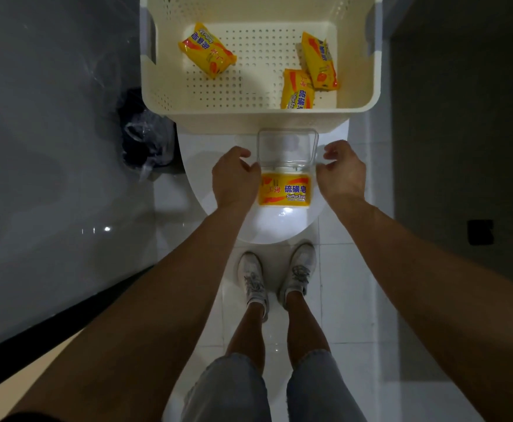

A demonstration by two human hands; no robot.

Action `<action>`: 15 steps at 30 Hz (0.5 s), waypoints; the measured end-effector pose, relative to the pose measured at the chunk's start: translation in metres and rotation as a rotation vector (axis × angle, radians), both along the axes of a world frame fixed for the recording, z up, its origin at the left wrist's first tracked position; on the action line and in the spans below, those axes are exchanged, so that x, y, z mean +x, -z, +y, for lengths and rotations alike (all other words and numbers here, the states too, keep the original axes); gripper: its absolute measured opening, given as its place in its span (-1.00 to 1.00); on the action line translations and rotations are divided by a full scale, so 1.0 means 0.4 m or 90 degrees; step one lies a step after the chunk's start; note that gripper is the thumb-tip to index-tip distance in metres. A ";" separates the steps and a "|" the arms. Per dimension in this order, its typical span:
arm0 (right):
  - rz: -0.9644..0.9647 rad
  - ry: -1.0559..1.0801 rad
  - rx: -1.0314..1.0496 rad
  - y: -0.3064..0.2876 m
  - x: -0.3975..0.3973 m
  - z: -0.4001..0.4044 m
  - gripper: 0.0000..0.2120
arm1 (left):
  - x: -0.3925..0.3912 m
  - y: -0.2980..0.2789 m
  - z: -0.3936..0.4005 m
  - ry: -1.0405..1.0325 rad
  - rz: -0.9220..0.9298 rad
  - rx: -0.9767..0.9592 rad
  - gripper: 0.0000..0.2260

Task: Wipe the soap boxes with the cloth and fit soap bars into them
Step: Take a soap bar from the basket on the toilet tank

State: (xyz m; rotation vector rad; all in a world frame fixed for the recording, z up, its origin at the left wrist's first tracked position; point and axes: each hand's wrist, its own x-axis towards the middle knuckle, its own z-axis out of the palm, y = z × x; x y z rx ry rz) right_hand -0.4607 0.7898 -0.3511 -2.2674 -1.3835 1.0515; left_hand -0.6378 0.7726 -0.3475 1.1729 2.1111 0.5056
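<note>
Both hands hovered on either side of a clear soap box (285,178) that stood on the closed toilet lid (267,226), which served as the worktop. The left hand (234,178) sat just beside the box's left wall, its fingers loosely curled toward the hinge of the raised box lid (287,146); the right hand (342,172) mirrored it at the right wall, fingers likewise curled and near the lid's corner. Neither hand plainly gripped anything, though whether the fingertips touched the lid could not be told. A wrapped yellow bar (285,189) lay flat in the box base and filled it. The fitting step looked done for this box, so closing it seemed to be in hand. The next move would probably call for tipping the lid forward over the bar and pressing it shut evenly from both sides, while the light box was kept from sliding on the smooth seat. At the far edge stood a perforated basket (258,117) with three more wrapped bars, one at its left (207,50) and two at its right (319,60) (297,89). No cloth was in view. A bagged bin (147,138) stood on the floor to the left.
</note>
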 end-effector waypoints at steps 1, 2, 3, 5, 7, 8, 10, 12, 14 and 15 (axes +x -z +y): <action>0.034 0.006 -0.006 -0.005 0.000 0.004 -0.62 | -0.002 -0.005 0.009 0.001 -0.020 -0.001 -0.72; 0.071 0.014 -0.015 -0.010 -0.002 0.006 -0.56 | -0.001 -0.010 0.016 0.004 -0.042 -0.006 -0.68; 0.111 0.023 -0.023 -0.014 -0.003 0.007 -0.52 | 0.003 -0.013 0.021 0.007 -0.065 -0.013 -0.65; 0.180 0.046 -0.031 -0.021 -0.007 0.003 -0.50 | 0.012 -0.017 0.026 0.013 -0.104 -0.030 -0.61; 0.220 0.074 -0.022 -0.029 -0.008 -0.005 -0.53 | 0.020 -0.019 0.020 0.012 -0.142 -0.035 -0.62; 0.231 0.090 -0.013 -0.034 -0.008 -0.010 -0.56 | 0.023 -0.021 0.013 0.007 -0.160 -0.027 -0.65; 0.237 0.106 0.004 -0.043 -0.006 -0.018 -0.64 | 0.029 -0.022 -0.004 -0.010 -0.164 0.008 -0.71; 0.239 0.106 0.011 -0.048 -0.004 -0.024 -0.68 | 0.030 -0.023 -0.011 -0.063 -0.150 0.039 -0.78; 0.241 0.104 0.001 -0.050 -0.001 -0.027 -0.67 | 0.029 -0.025 -0.003 -0.132 -0.176 0.035 -0.80; 0.241 0.101 -0.005 -0.049 0.000 -0.028 -0.67 | 0.027 -0.025 0.001 -0.149 -0.197 0.021 -0.78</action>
